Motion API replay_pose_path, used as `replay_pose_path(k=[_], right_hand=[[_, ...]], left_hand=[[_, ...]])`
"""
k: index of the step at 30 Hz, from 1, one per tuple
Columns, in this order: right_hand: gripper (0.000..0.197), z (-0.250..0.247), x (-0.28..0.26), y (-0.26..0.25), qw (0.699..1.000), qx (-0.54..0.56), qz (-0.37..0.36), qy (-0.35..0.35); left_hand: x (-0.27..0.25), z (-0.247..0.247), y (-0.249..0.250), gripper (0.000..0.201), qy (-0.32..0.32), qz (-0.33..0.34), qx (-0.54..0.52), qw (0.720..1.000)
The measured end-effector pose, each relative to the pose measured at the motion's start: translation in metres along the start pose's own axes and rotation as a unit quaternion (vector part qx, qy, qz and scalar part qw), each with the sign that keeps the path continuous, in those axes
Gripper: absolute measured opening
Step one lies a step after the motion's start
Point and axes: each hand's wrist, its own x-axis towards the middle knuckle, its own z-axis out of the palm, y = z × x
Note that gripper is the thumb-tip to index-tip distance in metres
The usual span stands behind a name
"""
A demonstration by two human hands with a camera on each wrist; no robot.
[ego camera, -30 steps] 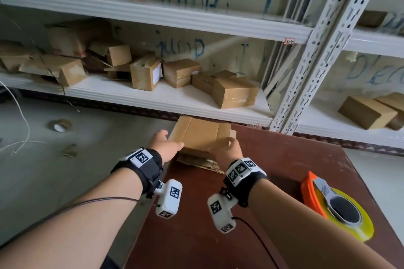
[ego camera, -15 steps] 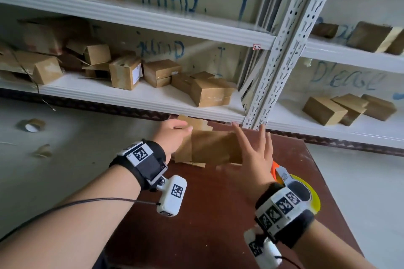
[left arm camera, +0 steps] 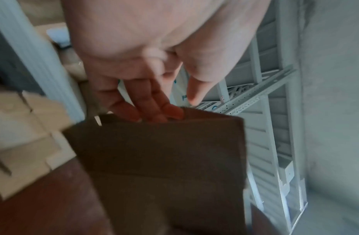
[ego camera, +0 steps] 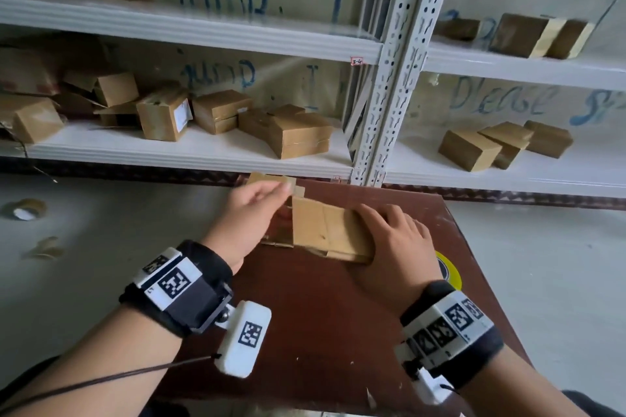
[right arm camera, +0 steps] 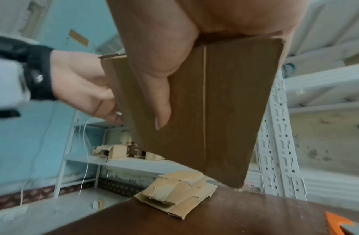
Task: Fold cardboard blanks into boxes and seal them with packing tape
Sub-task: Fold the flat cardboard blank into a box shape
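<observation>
The cardboard blank (ego camera: 330, 232), lifted off the stack of flat blanks (right arm camera: 177, 194) since a second ago, now hangs over the table's (ego camera: 305, 332) twelve o'clock edge. The right hand (ego camera: 394, 247), open before, now clasps its three o'clock end; the left hand (ego camera: 250, 217) pinches the nine o'clock edge, so opening it up seems next.

Left hand (left arm camera: 154, 60) fingers (left arm camera: 154, 109) touching top edge of dark brown flat cardboard blank (left arm camera: 170, 167). Pale stacked cardboard blanks (left arm camera: 27, 143) lower left on reddish-brown worktop (left arm camera: 43, 206). White perforated metal shelving (left arm camera: 275, 127) behind.
</observation>
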Motion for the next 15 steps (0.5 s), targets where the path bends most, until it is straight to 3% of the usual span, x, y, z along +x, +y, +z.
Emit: replay_pose_path(k=[3,6,8,11,15], right_hand=[[0.064,-0.009,-0.002,0.008,0.995,0.093,0.019,0.008],[0.026,-0.014,-0.001,0.018,0.981,0.19,-0.003,0.042],[0.029,-0.013,0.002,0.025,0.967,0.246,-0.023,0.055],[0.028,-0.015,0.007,0.031,0.937,0.34,-0.038,0.068],[0.033,-0.022,0.011,0.034,0.889,0.448,-0.058,0.077]], left_hand=[[0.004,-0.01,-0.009,0.059,0.025,0.044,0.042,0.998],[0.007,-0.01,-0.019,0.101,-0.016,0.005,0.06,0.998],[0.006,-0.005,-0.022,0.124,-0.06,-0.003,0.07,0.996],[0.006,0.003,-0.022,0.122,-0.084,0.056,0.103,0.99],[0.02,0.001,-0.023,0.126,-0.028,0.099,0.052,0.993]])
